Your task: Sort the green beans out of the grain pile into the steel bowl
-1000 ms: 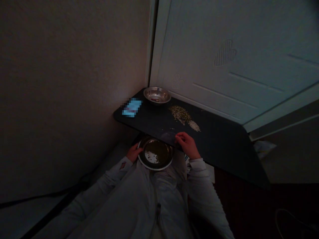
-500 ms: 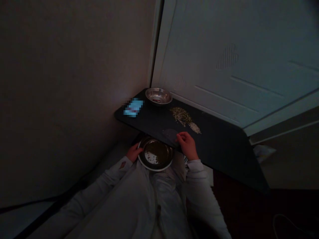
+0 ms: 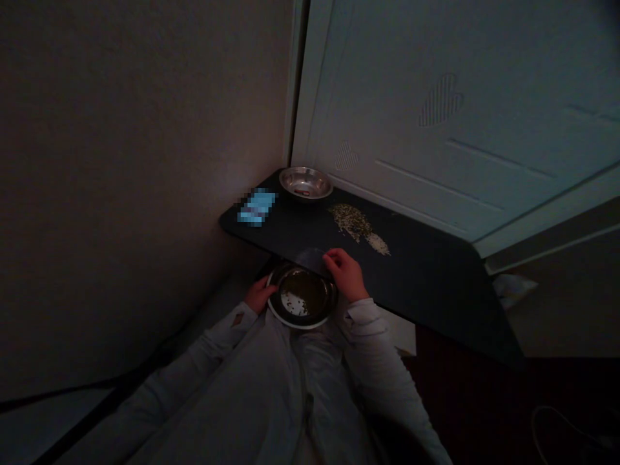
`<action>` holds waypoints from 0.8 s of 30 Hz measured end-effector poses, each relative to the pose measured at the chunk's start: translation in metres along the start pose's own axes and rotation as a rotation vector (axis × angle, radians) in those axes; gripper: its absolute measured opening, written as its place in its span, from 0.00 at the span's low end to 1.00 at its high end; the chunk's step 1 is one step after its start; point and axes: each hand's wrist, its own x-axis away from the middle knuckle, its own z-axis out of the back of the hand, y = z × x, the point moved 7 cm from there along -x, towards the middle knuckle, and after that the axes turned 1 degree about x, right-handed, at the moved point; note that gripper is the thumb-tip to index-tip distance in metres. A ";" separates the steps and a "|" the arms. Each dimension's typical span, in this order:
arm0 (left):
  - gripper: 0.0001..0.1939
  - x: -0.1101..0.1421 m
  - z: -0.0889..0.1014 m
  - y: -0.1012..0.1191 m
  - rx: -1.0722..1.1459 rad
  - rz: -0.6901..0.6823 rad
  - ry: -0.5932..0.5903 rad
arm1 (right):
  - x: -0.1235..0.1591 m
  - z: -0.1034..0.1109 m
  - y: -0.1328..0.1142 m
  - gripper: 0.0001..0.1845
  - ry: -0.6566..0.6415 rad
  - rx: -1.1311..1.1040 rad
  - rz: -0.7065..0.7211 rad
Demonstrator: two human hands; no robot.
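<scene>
My left hand (image 3: 260, 295) grips the left rim of a metal bowl (image 3: 290, 318) on my lap, partly under the table edge. Small dark green grains (image 3: 310, 289) cover part of its shiny bottom. Above the bowl's far side, my right hand (image 3: 346, 272) pinches a thin, see-through plastic piece (image 3: 310, 258) at the table's near edge; its exact kind is unclear in the dim light. Farther back on the dark table (image 3: 426, 284) lies a pile of mixed green and pale grains (image 3: 349, 219), with a small white heap of grains (image 3: 377, 243) beside it.
A second metal bowl (image 3: 306, 184) with a label inside stands at the table's back corner. Left of it lies a lit phone (image 3: 256, 207), its screen blurred. A wall (image 3: 145, 161) borders the left side, and a white door panel (image 3: 397, 116) the back.
My right hand has moved left along the table edge, bringing the plastic piece over the bowl's far side. My left hand stays on the bowl's rim.
</scene>
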 end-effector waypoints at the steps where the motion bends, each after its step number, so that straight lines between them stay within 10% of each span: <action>1: 0.21 0.001 0.000 0.001 -0.002 0.006 0.007 | 0.000 0.000 0.001 0.13 -0.002 -0.013 -0.001; 13: 0.22 0.001 -0.001 -0.001 0.028 0.001 0.011 | 0.000 0.003 0.005 0.13 -0.080 -0.275 -0.006; 24: 0.22 -0.004 0.000 -0.008 0.055 0.005 -0.012 | 0.006 0.049 0.046 0.11 0.161 -0.350 -0.153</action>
